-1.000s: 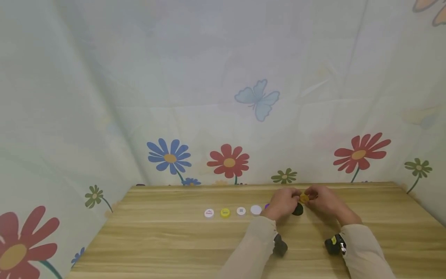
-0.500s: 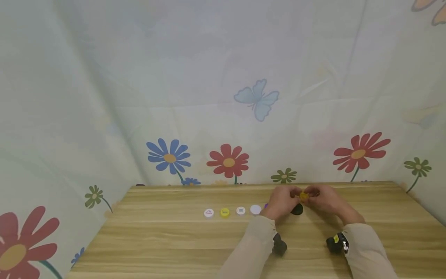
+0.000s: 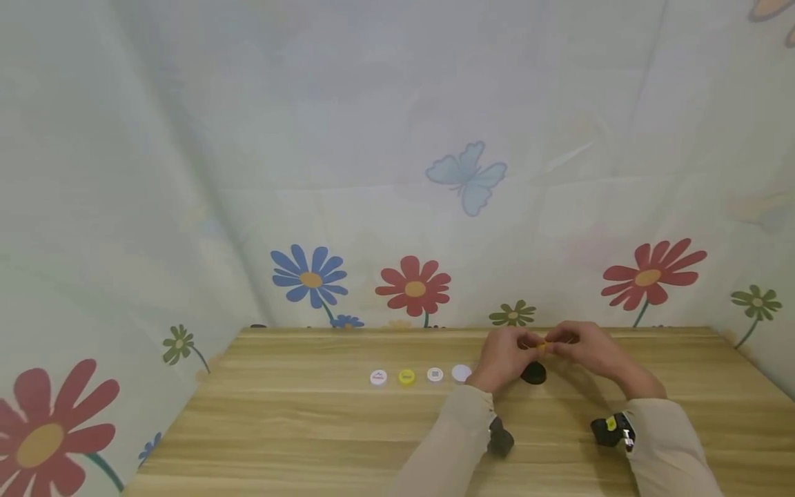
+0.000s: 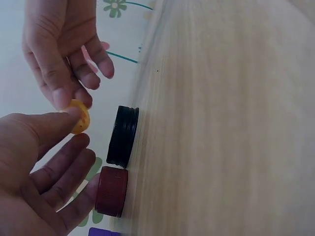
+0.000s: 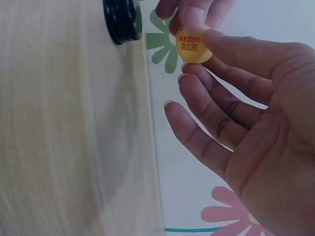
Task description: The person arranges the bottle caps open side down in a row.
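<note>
Between my two hands is a small orange-yellow bottle cap (image 5: 194, 47) with red printed characters on its face. My left hand (image 3: 504, 355) pinches it between thumb and fingers from the left. From the right, the thumb and fingers of my right hand (image 3: 590, 347) pinch it too; its other fingers are loosely bent. The cap is held above the table, near a large black cap (image 3: 534, 373). Beside the black one, a dark red cap (image 4: 111, 191) stands close to my left fingers, with a purple cap (image 4: 103, 232) partly in view; the left hand hides both in the head view.
To the left, a row continues on the wooden table (image 3: 298, 414): a plain whitish cap (image 3: 461, 373), a white cap with a square print (image 3: 435, 375), a yellow cap (image 3: 406, 377) and a white cap with red print (image 3: 378, 377). A flowered cloth (image 3: 348, 207) hangs behind.
The orange-yellow cap has risen slightly and turned, from showing its face to nearly edge-on in the head view. Both hands keep their pinch. The head view has shifted a little.
</note>
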`<state>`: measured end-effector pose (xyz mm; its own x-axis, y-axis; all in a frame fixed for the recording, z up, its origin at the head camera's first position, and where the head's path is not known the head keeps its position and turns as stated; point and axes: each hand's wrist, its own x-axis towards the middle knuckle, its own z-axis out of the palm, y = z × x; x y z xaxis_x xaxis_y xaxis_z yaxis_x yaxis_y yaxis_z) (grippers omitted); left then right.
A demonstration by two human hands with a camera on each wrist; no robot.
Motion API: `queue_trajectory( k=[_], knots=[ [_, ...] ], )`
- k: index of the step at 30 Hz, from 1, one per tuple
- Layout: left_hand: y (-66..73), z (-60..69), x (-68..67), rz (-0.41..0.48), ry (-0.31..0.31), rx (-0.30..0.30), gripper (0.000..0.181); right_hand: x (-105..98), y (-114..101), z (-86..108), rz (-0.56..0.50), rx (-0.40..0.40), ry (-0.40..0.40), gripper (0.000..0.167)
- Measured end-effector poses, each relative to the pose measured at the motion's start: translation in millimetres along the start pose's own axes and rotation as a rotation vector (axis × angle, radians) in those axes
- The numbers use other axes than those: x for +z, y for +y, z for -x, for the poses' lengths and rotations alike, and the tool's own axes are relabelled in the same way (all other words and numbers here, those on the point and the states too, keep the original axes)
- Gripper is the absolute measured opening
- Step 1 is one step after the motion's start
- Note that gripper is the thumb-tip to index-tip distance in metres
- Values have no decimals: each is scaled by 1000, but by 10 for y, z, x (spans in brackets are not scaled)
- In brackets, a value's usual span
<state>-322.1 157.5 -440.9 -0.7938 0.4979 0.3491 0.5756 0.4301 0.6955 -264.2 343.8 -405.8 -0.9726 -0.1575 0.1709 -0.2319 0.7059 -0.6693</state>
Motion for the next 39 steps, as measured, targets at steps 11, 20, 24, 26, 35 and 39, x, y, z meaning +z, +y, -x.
queue_trajectory(
  k=[11,20,24,26,35,39],
  knots=[
    [48,43,-14,80,29,5,12,-40,-60,14,-18,13,19,16],
    [54,53,-15,104,17,-12,31,-49,-58,18,-79,36,-9,21],
    [48,51,-18,98,19,-10,32,-60,-65,19,-85,23,-14,22],
    [45,48,-18,96,20,-5,30,-70,-65,22,-84,21,-17,23],
    [44,49,-19,55,23,21,24,-103,-56,46,-66,14,-59,25],
    [45,50,-8,43,3,14,20,-102,-30,44,-51,2,-72,24]
  ],
)
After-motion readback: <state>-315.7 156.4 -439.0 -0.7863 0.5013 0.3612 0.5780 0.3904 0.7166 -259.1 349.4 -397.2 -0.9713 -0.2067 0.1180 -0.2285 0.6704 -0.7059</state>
